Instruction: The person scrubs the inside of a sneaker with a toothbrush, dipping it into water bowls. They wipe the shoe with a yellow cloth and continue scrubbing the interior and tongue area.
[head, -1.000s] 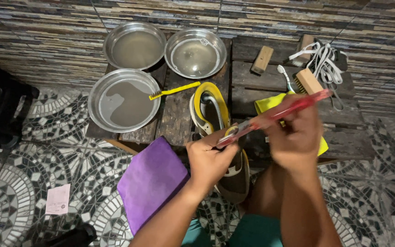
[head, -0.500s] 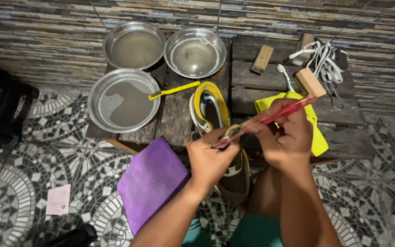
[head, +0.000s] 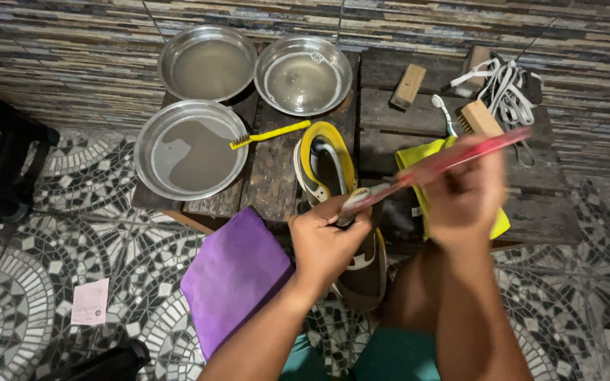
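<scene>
My left hand (head: pixel 327 238) grips the side of a shoe (head: pixel 333 183) with a yellow lining and a brown sole, held over my lap in front of a low wooden table (head: pixel 390 120). My right hand (head: pixel 464 194) holds a long red-handled brush (head: pixel 435 168); its head sits at the shoe's edge beside my left thumb, and the handle slants up to the right, blurred. A purple cloth (head: pixel 234 279) lies on my left knee. A yellow cloth (head: pixel 423 152) shows on the table behind my right hand.
Three metal bowls (head: pixel 190 149) (head: pixel 208 63) (head: pixel 303 75) of murky water stand on the table's left. A yellow toothbrush (head: pixel 268 135) rests on the nearest bowl's rim. Wooden brushes (head: pixel 409 85) (head: pixel 479 118), a white toothbrush (head: pixel 442 113) and white laces (head: pixel 504 85) lie at the back right. Patterned tile floor (head: pixel 51 233) lies below.
My right hand and the red brush have shifted a little along the shoe's edge, with the handle now blurred from motion. My left hand keeps its hold on the shoe.
</scene>
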